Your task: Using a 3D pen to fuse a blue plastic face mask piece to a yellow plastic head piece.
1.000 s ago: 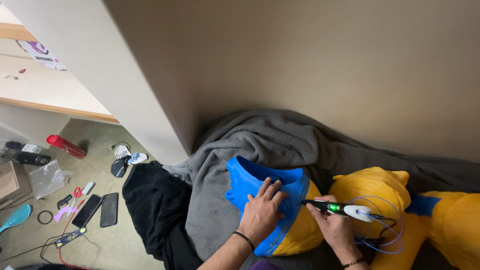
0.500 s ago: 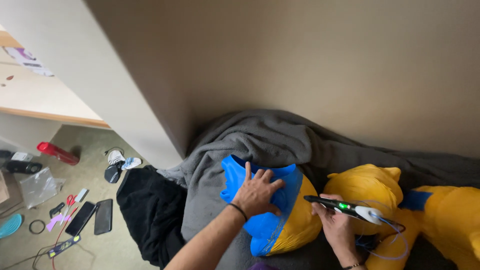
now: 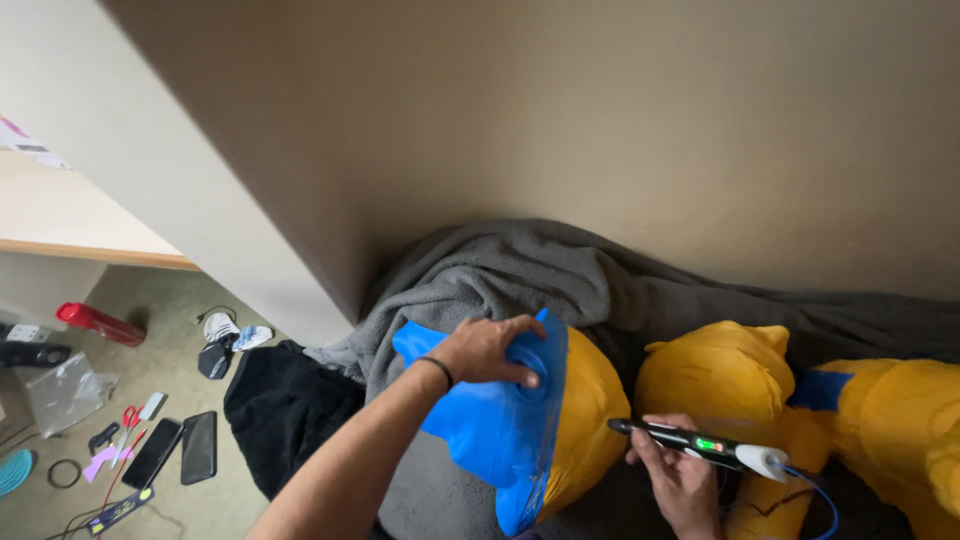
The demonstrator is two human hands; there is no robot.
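My left hand (image 3: 487,350) grips the top of a blue and yellow moulded piece (image 3: 520,425) and holds it tilted on a grey blanket (image 3: 520,270). A black band circles that wrist. My right hand (image 3: 678,478) holds a black pen-shaped tool (image 3: 690,440) with a green light and a white rear end, its tip pointing left toward the piece's yellow side. A blue filament (image 3: 815,490) trails from the tool's back. More yellow moulded parts (image 3: 720,380) with a blue patch lie to the right.
A beige wall rises behind the blanket. A black cloth (image 3: 285,405) lies left of it. On the green floor at left are two dark phones (image 3: 180,450), red scissors (image 3: 128,420), a red bottle (image 3: 95,322), a plastic bag (image 3: 65,392) and socks (image 3: 225,335).
My left hand has shifted from lying flat on the blue face to gripping its upper edge, and the piece has turned up on edge. The tool stays in my right hand, a little lower.
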